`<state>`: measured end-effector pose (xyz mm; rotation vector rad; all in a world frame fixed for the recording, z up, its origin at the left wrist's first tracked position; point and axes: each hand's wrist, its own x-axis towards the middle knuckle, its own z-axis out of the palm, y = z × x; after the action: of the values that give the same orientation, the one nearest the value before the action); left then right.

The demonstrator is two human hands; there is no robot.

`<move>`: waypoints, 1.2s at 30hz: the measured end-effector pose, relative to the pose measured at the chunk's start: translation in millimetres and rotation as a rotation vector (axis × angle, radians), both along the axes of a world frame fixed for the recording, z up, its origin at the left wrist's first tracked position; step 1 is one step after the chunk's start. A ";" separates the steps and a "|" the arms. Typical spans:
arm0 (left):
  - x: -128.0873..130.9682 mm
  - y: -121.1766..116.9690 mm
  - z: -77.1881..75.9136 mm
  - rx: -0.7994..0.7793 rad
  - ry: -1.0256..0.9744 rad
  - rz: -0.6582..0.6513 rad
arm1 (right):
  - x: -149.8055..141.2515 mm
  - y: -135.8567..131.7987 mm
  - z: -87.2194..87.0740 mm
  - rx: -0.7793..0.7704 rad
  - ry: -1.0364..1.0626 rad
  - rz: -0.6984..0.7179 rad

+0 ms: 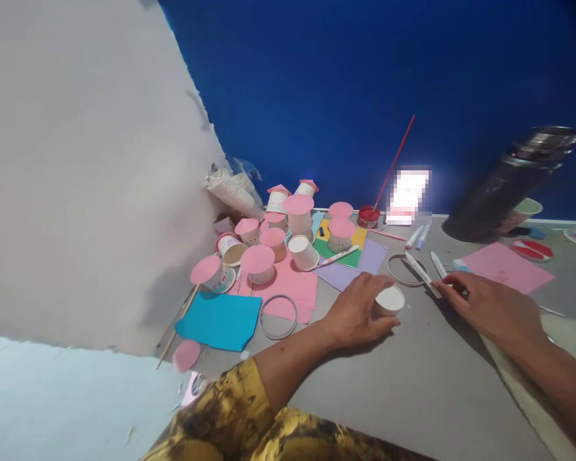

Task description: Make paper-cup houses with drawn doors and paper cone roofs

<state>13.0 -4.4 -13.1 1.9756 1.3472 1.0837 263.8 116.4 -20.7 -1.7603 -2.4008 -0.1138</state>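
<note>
My left hand point(358, 314) is wrapped round a small white paper cup point(390, 299) standing upside down on the grey table point(413, 384). My right hand point(484, 304) is just to its right, fingers pinched on a white marker point(421, 271) that slants up to the left. A thin ring point(406, 269) lies under the marker's far end. A second white marker point(438, 264) lies beside it.
Several paper cups with pink round lids point(288, 230) crowd the back left, over pink point(292, 285), blue point(219, 320), green and lilac paper sheets. Another ring point(278, 317), a red paint pot point(368, 216) with a stick, a dark flask point(509, 186) and a pink sheet point(509, 266) are nearby.
</note>
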 end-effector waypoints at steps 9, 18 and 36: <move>4.4 -2.8 -3.1 -0.017 0.002 0.005 | 0.0 -1.3 0.5 0.042 0.068 0.013; 6.2 -3.9 -3.8 0.028 0.055 0.085 | 0.4 -1.1 -0.3 0.016 0.051 0.009; 1.5 -3.9 -3.3 0.037 0.016 0.242 | -0.3 -3.6 2.6 -0.002 0.162 0.070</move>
<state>14.6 -8.3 -16.4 1.8861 1.6174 1.2109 263.5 112.8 -18.1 -1.6168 -2.3435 0.0378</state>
